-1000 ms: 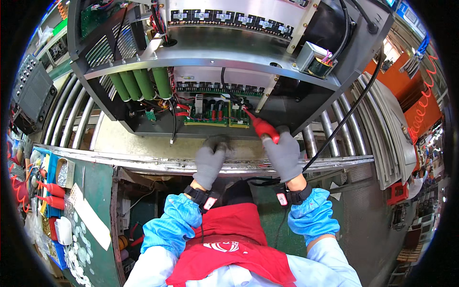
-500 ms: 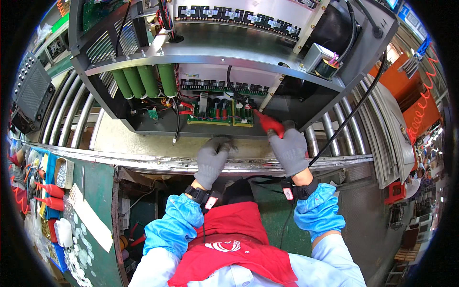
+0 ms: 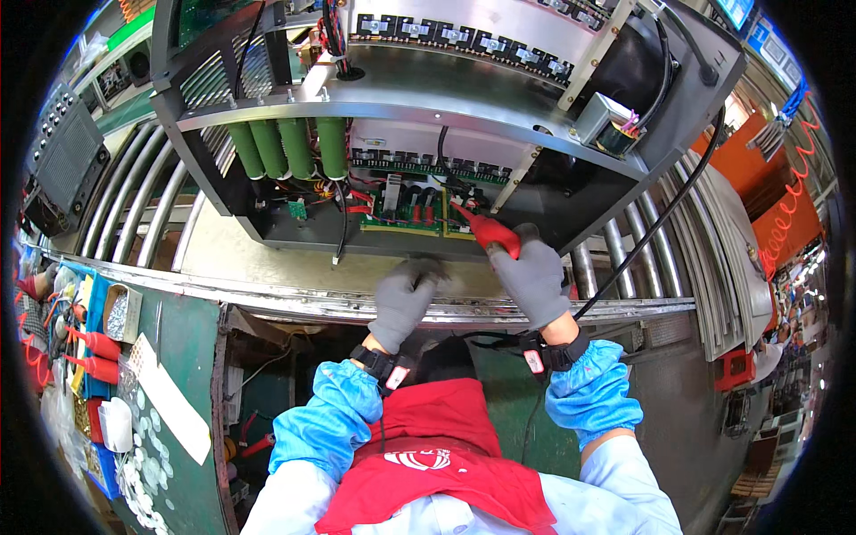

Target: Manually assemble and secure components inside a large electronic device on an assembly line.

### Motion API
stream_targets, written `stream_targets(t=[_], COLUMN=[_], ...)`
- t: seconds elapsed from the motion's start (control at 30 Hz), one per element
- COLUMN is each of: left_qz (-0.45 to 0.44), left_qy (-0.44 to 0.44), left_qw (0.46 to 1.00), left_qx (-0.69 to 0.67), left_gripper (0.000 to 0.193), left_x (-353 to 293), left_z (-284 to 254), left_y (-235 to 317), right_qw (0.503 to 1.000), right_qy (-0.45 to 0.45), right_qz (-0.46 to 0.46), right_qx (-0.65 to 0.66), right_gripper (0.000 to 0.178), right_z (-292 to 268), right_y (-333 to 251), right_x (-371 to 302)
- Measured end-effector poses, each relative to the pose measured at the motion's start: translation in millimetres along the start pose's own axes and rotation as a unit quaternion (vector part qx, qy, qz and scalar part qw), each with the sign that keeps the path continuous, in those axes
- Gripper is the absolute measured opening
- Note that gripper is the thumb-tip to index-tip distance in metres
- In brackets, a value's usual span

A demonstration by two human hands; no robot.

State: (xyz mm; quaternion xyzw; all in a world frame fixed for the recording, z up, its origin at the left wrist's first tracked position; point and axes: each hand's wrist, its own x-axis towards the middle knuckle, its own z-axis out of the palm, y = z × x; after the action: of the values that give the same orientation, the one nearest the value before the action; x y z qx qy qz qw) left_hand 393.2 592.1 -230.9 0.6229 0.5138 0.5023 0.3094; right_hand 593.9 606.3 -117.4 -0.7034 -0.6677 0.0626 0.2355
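My right hand (image 3: 533, 278), in a grey glove, is closed round a tapered red tool (image 3: 490, 234) whose exact kind I cannot tell. Its narrow end points up and left, over the small green circuit board (image 3: 460, 223) at the front of a dark metal cabinet (image 3: 303, 241). Left of that board lies a wider green board (image 3: 401, 219) with upright parts. My left hand (image 3: 403, 303), gloved too, hovers near the cabinet's front edge with curled fingers. Its fingertips are blurred, and whatever they hold cannot be made out.
Green cylinders (image 3: 294, 147) stand inside the cabinet on the left. A black cable (image 3: 660, 214) runs down its right side. Rollers (image 3: 143, 205) flank the cabinet. At far left, a green bench (image 3: 178, 330) carries small parts bins and red tapered tools (image 3: 94, 357).
The cabinet appears slightly farther right in view. My right hand has brought the red tool leftward, its tip now over the small board. My left hand sits slightly lower and farther right.
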Motion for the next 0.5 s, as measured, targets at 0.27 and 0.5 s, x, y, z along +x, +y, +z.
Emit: stream_targets(t=[0.27, 0.5], left_qz=[0.037, 0.014], left_qy=[0.002, -0.002], left_qw=[0.999, 1.000], left_qx=[-0.007, -0.017], left_gripper=[0.027, 0.020], left_x=[-0.5, -2.3], left_z=[-0.1, -1.0], left_y=[-4.2, 1.5], right_qw=[0.999, 0.996], right_qy=[0.013, 0.039], right_qz=[0.002, -0.013], right_qx=[-0.050, -0.076], right_gripper=[0.043, 0.042], right_z=[2.8, 0.6], right_y=[-3.7, -6.4], right_x=[4.5, 1.6])
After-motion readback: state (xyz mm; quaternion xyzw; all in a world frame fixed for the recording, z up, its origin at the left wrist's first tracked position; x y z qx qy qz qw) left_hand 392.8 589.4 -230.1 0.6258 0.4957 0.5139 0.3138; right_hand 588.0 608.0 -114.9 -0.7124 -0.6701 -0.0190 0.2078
